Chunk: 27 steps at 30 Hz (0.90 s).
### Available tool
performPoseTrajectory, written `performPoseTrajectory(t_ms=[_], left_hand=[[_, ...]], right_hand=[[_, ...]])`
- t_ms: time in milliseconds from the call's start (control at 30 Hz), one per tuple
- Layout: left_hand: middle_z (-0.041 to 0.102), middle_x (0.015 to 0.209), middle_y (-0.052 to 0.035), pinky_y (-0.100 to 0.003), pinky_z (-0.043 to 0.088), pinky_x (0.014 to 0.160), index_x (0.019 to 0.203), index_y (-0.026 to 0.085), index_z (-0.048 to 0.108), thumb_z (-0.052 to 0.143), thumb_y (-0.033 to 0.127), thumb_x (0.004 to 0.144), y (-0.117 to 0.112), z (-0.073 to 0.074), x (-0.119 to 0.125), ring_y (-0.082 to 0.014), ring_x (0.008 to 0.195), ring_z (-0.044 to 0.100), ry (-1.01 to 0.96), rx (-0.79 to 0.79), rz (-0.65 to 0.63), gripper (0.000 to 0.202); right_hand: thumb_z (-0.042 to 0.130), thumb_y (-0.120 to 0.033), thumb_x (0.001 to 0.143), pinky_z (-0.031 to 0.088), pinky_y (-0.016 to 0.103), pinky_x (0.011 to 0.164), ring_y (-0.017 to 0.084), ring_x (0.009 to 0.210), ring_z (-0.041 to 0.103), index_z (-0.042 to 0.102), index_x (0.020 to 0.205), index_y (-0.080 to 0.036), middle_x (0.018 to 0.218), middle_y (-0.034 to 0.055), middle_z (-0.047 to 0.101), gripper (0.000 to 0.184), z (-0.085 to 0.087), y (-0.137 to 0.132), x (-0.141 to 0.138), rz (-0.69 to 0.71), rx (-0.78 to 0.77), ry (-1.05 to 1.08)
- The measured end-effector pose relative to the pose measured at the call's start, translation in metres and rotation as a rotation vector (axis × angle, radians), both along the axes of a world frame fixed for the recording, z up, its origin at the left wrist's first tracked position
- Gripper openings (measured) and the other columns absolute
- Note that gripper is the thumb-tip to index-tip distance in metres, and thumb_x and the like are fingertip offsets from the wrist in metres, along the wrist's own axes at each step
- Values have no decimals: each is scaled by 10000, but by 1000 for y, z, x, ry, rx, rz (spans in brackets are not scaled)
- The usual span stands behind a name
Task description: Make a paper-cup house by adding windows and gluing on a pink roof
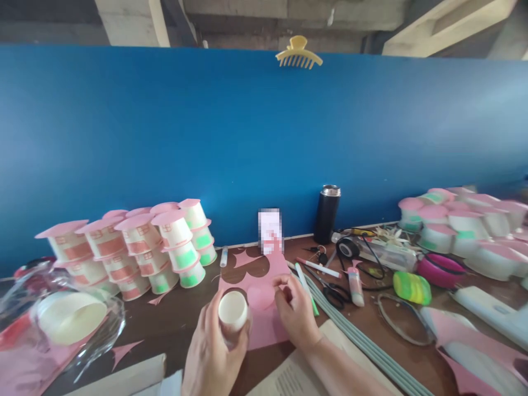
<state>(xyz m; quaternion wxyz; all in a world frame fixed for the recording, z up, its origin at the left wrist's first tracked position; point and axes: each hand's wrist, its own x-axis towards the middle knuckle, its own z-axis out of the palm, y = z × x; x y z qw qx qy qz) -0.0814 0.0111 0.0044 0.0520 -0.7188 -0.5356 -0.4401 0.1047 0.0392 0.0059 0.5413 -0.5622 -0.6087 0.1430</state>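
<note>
Grips a white paper cup (233, 309) in the left hand (212, 341), with fingers and thumb wrapped round its wall, mouth turned up toward the camera. Curls the fingers of the right hand (297, 308) inward at the right edge of a pale pink paper disc (259, 297), just right of the cup; cannot tell whether pinching the disc or only touching it. Under both, a pink paper sheet (269, 333) with round bites cut from its far part.

Below the right forearm, a printed page (289, 379), and alongside, a bundle of grey-green rods (358, 338). Near the right hand, a green-capped marker (306, 289), a red-capped white marker (324, 268), black-handled scissors (336, 296) and a pink-and-white tube (355, 287).

Farther left, tiers of decorated paper cups (138, 236), topped with pink paper and marked with reddish or green patches; in front of these, clear plastic wrapping (117, 324) and a pink scrap (124, 352). Farther right, a yellow-green container (412, 287) and more pink-topped cups (466, 220). At the back, upright, a black flask (327, 217) before a blue partition (231, 126), with a yellow claw clip (298, 53) on its top edge.
</note>
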Motion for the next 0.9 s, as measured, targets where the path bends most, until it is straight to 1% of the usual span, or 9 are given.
performPoseTrajectory(t_ms=[133,267,367,433,500,600,667,767,900], left_hand=[[636,1159,-135,-363,575,739,1395,193,379,613,400,819,8,-16,-7,-293,997,663,80,-95,-74,655],[644,1149,-134,-366,581,730,1392,189,378,600,388,817,13,-19,-9,-293,966,679,110,-103,-53,648],[645,1143,-143,-357,581,728,1394,169,373,593,374,819,12,-20,-7,-291,962,679,118,-59,-55,648],[646,1126,-145,-344,582,711,1391,157,371,583,369,829,11,-20,-6,-279,937,684,113,-54,-54,637],[645,1115,-142,-338,582,707,1385,152,370,578,366,835,10,-18,-5,-268,918,687,111,-67,-53,626],[645,1103,-135,-354,579,744,1374,155,377,583,368,834,9,-15,-4,-275,942,679,116,-86,-51,616],[647,1097,-135,-360,575,759,1365,156,389,581,383,838,9,-13,-3,-285,970,671,111,-96,-56,605],[649,1099,-144,-361,579,746,1350,148,407,574,416,845,9,-11,-3,-288,969,673,97,-111,-69,595],[652,1101,-155,-370,582,744,1353,140,405,570,427,852,10,-10,-3,-294,972,675,85,-100,-85,600]], right_hand=[[434,-174,862,487,250,601,127,576,568,599,952,-214,835,11,662,192,7,-5,0,-22,26,-92],[427,-292,909,495,273,689,147,648,608,603,1078,-228,923,41,674,252,33,-10,13,-79,-6,-239],[454,-366,907,472,325,673,196,705,648,618,1105,-266,1023,63,696,276,59,-10,45,-236,-137,-352],[517,-415,867,453,381,668,276,757,671,652,1052,-275,936,84,724,268,73,-7,77,-379,-280,-411],[563,-463,822,447,447,671,350,777,682,672,1031,-251,902,138,732,318,79,-4,110,-499,-443,-450],[628,-512,742,456,507,668,438,845,684,688,1000,-199,977,209,722,411,75,-2,148,-571,-655,-481],[639,-554,715,464,521,697,461,934,670,664,1073,-173,1077,245,693,524,68,-2,159,-594,-740,-487],[655,-567,693,476,504,734,437,1000,665,629,1122,-159,1101,240,691,593,58,0,161,-595,-816,-477],[656,-486,710,487,489,735,419,965,685,629,1083,-155,1021,213,730,499,52,4,160,-591,-838,-456]])
